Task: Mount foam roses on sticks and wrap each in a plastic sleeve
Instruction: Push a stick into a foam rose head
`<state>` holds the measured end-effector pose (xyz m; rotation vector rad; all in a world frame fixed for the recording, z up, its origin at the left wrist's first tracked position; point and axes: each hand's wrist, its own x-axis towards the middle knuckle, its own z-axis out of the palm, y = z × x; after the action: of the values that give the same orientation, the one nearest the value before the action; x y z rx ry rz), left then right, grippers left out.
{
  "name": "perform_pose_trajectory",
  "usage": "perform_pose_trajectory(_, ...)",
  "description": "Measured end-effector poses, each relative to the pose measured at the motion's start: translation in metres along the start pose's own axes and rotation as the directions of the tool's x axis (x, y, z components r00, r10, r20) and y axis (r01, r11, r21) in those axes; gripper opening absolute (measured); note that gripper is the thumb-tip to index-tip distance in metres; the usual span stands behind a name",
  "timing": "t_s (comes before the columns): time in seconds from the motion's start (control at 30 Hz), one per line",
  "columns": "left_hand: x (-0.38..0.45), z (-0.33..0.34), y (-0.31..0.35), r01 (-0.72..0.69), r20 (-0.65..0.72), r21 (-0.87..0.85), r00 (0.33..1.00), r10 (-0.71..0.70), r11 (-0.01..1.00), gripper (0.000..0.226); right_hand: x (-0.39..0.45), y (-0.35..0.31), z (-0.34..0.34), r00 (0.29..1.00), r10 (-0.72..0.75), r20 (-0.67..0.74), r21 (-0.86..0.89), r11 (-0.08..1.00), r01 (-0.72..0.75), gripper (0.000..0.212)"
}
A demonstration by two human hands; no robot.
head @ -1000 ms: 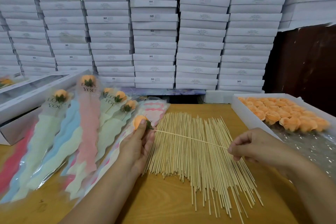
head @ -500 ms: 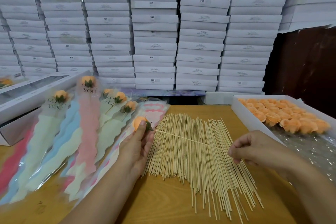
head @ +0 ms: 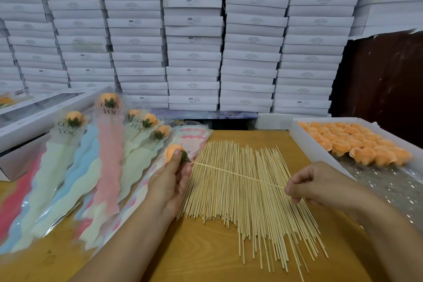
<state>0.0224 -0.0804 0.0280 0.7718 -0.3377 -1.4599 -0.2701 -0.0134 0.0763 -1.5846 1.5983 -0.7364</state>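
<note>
**Rose seated on its stick, hands barely moving**

Over the last second almost nothing shifts. The left hand keeps its fingers clamped on the foam rose at about 10 o'clock of the stick pile. The right hand still pinches the far end of the stick, held above the pile. I judge the mounting nearly finished and a sleeve next.

How deep the tip sits is hidden under the green leaves. The box of roses at 2 o'clock is cut off, and the wrapped roses on the counter are blurred.
</note>
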Motion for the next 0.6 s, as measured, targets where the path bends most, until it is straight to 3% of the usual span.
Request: perform_pose_trajectory(0.6, 0.0008, -0.0004, 0.0010, 0.047, -0.024, -0.051, 0.999, -0.048, 0.998, 0.029, 0.0023, 0.0029, -0.0003, 1.000, -0.011, -0.009, -0.035, 0.999, 0.010, 0.009)
